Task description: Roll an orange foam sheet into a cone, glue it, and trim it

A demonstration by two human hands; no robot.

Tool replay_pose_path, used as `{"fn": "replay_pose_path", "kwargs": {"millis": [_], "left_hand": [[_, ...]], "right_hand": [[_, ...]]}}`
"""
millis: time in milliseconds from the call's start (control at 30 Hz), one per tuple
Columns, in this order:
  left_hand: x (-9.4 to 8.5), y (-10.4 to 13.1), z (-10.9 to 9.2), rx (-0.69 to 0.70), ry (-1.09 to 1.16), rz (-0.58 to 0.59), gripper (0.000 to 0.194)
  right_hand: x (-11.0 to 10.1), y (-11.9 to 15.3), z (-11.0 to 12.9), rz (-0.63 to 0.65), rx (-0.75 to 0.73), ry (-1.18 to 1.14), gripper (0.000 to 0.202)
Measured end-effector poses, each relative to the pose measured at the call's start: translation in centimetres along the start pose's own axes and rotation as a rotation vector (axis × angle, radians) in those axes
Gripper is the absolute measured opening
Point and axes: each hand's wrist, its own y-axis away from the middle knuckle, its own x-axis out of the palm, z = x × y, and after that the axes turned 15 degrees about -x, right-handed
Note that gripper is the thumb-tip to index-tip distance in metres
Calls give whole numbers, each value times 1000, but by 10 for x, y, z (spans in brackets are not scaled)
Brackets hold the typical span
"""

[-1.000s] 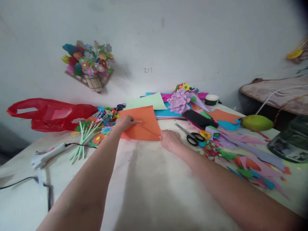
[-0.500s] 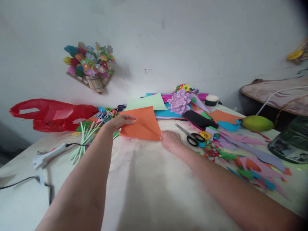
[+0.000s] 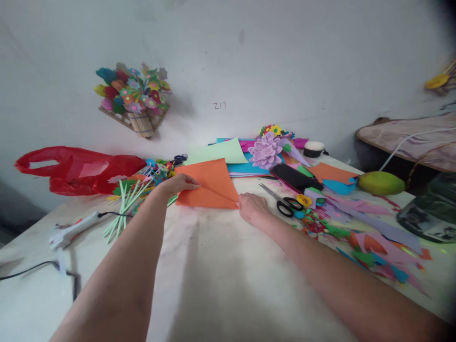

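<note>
Paper (image 3: pixel 217 178), bright orange (with a slanting crease), is pinched by both hands (image 3: pixel 252 207).

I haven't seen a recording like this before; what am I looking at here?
There is no robot: these are a person's bare hands, filmed by a camera worn on the head, looking forward and down. The left hand and right hand both hold an orange sheet over a pale table. To the right lie black-handled scissors, a dark phone and colourful scraps; to the left, green sticks, a glue gun and a red bag.
</note>
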Motion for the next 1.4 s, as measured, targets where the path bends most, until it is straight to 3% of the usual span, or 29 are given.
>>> {"fn": "replay_pose_path", "kwargs": {"millis": [200, 467, 800, 1033, 1267, 1400], "left_hand": [[1, -4, -3, 25, -232, -132, 34], [9, -4, -7, 24, -249, -187, 36], [28, -14, 0, -58, -532, -293, 29], [44, 3, -6, -101, -741, -419, 35], [65, 10, -1, 8, -795, -651, 34], [67, 7, 6, -21, -725, -689, 34]], "right_hand": [[-1, 1, 1, -2, -3, -7, 27], [3, 0, 0, -19, 2, -10, 27], [-4, -2, 0, 15, 33, -3, 28], [-3, -2, 0, 14, 30, 2, 27], [-2, 0, 5, 1, 48, 9, 26], [2, 3, 6, -64, 47, 21, 28]]}}
